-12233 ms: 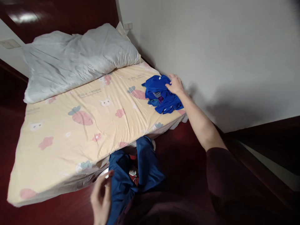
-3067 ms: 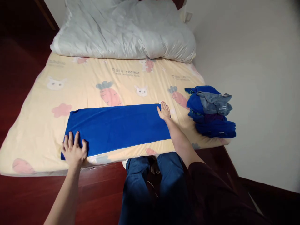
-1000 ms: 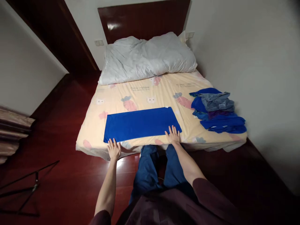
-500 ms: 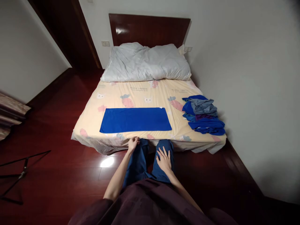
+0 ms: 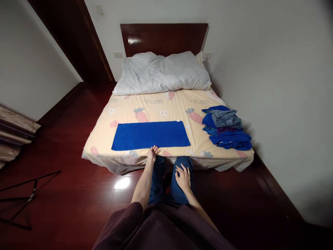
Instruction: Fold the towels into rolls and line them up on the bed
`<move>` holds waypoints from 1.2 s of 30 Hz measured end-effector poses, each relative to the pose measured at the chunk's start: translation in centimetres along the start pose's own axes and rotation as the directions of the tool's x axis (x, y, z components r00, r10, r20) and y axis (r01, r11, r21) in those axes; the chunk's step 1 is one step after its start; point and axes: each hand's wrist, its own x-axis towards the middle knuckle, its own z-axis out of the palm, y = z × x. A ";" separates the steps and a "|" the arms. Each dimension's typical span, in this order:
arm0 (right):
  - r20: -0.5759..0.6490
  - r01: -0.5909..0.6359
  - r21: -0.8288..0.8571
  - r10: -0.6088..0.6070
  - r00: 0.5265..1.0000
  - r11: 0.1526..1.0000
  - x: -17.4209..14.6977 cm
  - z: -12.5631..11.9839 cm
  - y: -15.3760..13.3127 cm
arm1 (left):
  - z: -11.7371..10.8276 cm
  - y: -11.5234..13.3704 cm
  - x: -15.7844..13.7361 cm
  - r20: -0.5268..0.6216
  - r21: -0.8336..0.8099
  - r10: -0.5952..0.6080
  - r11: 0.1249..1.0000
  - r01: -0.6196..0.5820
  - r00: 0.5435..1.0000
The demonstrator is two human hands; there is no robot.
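A blue towel [image 5: 151, 135] lies flat in a long rectangle near the front of the bed, a small white label at its far right edge. My left hand [image 5: 152, 152] is at the towel's near edge, palm turned up, with its fingers stretched loosely towards the cloth; nothing shows in it. Whether the fingertips touch the towel I cannot tell. My right hand [image 5: 183, 176] rests on my right knee, its fingers spread and holding nothing.
To the right on the bed sits a heap of crumpled clothes [image 5: 226, 127], blue, grey and purple. A white quilt [image 5: 166, 74] lies by the headboard [image 5: 163, 38]. Black stand legs [image 5: 31, 198] are on the floor at left. A wall borders the bed's right side.
My left hand has moved forward from the bed's edge to the towel's near edge, turning palm up as its fingers loosened. My right hand stays on the knee. The view has tilted slightly.
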 end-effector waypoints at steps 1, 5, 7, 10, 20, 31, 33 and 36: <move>0.004 0.003 0.005 -0.003 1.000 1.000 -0.1 0.0 0.0 | -0.2 -0.2 -0.2 -0.008 -0.008 -0.007 1.000 0.007 1.000; 0.003 -0.017 0.031 0.017 1.000 0.999 0.4 0.3 0.5 | -0.5 -0.7 -0.5 -0.043 -0.035 -0.026 0.999 0.025 0.999; 0.014 -0.039 0.080 0.038 0.999 0.996 2.0 0.3 0.6 | -0.5 -0.9 -0.4 -0.058 -0.046 -0.017 0.999 0.015 0.998; 0.052 -0.032 0.225 0.021 0.998 0.974 7.6 -0.1 -0.3 | -0.4 -1.3 -0.1 -0.089 -0.056 0.002 0.998 -0.007 0.996; 0.433 0.140 0.092 -0.166 0.886 0.986 38.8 1.0 -11.8 | -0.9 -1.7 1.3 -0.168 -0.084 -0.001 0.996 -0.014 0.986; 0.573 0.091 -0.130 0.000 0.819 0.987 49.0 12.4 -14.4 | -2.3 -3.7 2.7 -0.153 0.047 0.098 0.995 -0.091 0.983; 0.583 0.095 -0.131 0.000 0.812 0.987 49.6 13.3 -14.2 | -2.3 -3.9 2.8 -0.147 0.098 0.120 0.989 -0.106 0.982; 0.597 0.093 -0.123 -0.001 0.802 0.988 50.4 13.7 -13.9 | -2.2 -3.9 2.6 -0.129 0.165 0.165 0.976 -0.143 0.978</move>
